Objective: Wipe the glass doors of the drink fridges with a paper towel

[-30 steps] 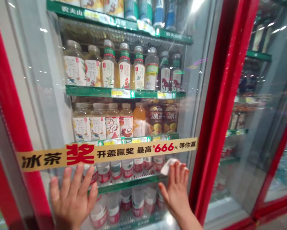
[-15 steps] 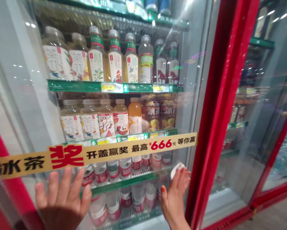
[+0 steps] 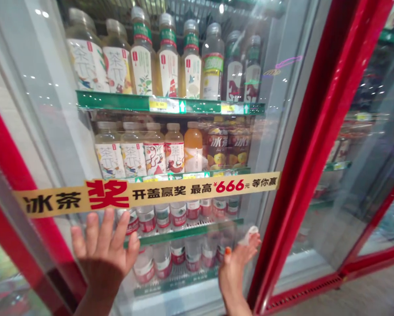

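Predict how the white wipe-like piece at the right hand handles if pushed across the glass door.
Probably floppy: the white piece has an uneven, soft-looking outline beyond the right hand. Likely light, as the part showing is small and seems thin. May slide easily, since the glass door looks smooth and reflective; dampness can't be judged.

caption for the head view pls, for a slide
Left hand spread, right hand with a white wipe, at the glass door of a red-framed drinks cooler.

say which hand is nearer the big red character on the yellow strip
Left. The left hand is spread just below the big red character; the right hand, with the white wipe, is below it, far to the right.
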`<state>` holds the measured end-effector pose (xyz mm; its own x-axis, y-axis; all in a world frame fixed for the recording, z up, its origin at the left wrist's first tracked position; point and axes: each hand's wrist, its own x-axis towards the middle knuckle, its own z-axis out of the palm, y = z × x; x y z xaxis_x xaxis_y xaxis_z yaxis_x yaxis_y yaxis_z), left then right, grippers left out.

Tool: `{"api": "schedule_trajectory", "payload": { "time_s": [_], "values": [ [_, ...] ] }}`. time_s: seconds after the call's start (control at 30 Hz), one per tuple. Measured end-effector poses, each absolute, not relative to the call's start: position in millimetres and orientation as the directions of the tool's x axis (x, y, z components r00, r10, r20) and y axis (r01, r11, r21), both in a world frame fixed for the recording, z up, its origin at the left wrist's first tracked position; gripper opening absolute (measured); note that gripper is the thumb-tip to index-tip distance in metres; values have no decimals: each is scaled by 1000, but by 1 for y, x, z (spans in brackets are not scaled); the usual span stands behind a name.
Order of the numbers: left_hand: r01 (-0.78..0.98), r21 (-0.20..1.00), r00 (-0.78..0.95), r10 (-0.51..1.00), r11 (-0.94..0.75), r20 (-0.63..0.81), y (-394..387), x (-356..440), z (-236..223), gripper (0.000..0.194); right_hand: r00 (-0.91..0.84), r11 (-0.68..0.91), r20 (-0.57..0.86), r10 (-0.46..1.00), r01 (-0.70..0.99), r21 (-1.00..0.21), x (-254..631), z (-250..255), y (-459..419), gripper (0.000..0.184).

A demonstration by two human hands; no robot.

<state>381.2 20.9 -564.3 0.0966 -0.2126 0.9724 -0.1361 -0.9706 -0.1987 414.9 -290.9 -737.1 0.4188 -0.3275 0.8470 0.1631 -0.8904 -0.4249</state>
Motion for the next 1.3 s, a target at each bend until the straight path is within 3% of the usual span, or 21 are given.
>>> {"api": "schedule_trajectory", "payload": {
  "time_s": [0.03, 0.13, 0.2, 0.27, 0.3, 0.37, 0.4, 0.43, 0.47, 0.53, 0.6, 0.67, 0.77, 0.83, 0.9, 0.97, 1.03, 1.13, 1.2, 1.23, 1.3],
  "values": [
    [-139, -177, 103, -192, -974, 976, 19, 380, -564, 86, 428, -908, 872, -238, 221, -356, 412, -746, -272, 95],
    [-140, -148, 95, -162, -979, 982, 10, 376, -561, 87, 334, -861, 904, 268, 504, 69, 401, -789, -224, 91],
    [-139, -143, 85, -155, -980, 984, 7, 375, -559, 86, 239, -783, 870, 432, 578, 230, 398, -803, -228, 81],
    [-141, -140, 83, -153, -980, 985, 7, 376, -559, 86, 292, -844, 899, 326, 518, 138, 404, -785, -264, 83],
    [-143, -146, 80, -158, -979, 984, 8, 377, -559, 86, 348, -893, 916, 200, 449, 24, 410, -764, -287, 87],
    [-148, -168, 79, -181, -975, 980, 12, 379, -562, 88, 386, -924, 903, -189, 241, -297, 422, -710, -321, 87],
    [-148, -180, 79, -193, -972, 978, 14, 380, -563, 88, 361, -905, 885, -293, 195, -379, 427, -685, -327, 86],
    [-146, -186, 81, -199, -972, 977, 16, 380, -564, 89, 349, -903, 884, -309, 185, -389, 429, -667, -325, 86],
    [-142, -184, 84, -197, -973, 977, 17, 380, -565, 89, 342, -921, 906, -249, 206, -331, 427, -658, -316, 88],
    [-134, -169, 93, -183, -976, 979, 19, 380, -566, 90, 280, -946, 958, 69, 324, -27, 414, -666, -287, 88],
    [-134, -179, 100, -193, -975, 976, 20, 379, -566, 91, 139, -872, 927, 348, 412, 266, 396, -698, -263, 77],
    [-137, -200, 103, -215, -970, 971, 19, 378, -565, 91, 44, -820, 897, 439, 428, 380, 383, -728, -265, 66],
    [-136, -185, 94, -198, -973, 976, 18, 378, -564, 88, 110, -861, 912, 396, 388, 327, 390, -723, -313, 78],
    [-130, -174, 84, -185, -976, 979, 18, 380, -565, 88, 226, -943, 957, 183, 315, 106, 411, -678, -347, 90],
    [-117, -193, 70, -202, -974, 977, 19, 381, -567, 89, 295, -951, 949, -110, 246, -186, 433, -617, -357, 89],
    [-102, -215, 58, -222, -971, 973, 21, 383, -567, 89, 307, -918, 923, -233, 243, -313, 441, -568, -334, 87],
    [-98, -220, 47, -225, -971, 973, 21, 384, -567, 88, 265, -933, 958, -111, 304, -192, 432, -548, -292, 94],
    [-105, -208, 43, -213, -972, 976, 22, 384, -565, 88, 175, -887, 939, 297, 415, 203, 404, -566, -239, 106],
    [-109, -206, 49, -212, -973, 976, 22, 383, -565, 89, 138, -816, 875, 463, 451, 360, 392, -587, -236, 105],
    [-110, -202, 58, -209, -973, 976, 22, 382, -565, 89, 155, -825, 874, 461, 439, 357, 391, -594, -247, 104],
    [-121, -189, 76, -199, -975, 977, 20, 382, -565, 89, 240, -919, 928, 284, 345, 192, 397, -594, -286, 100]
  ]
}}
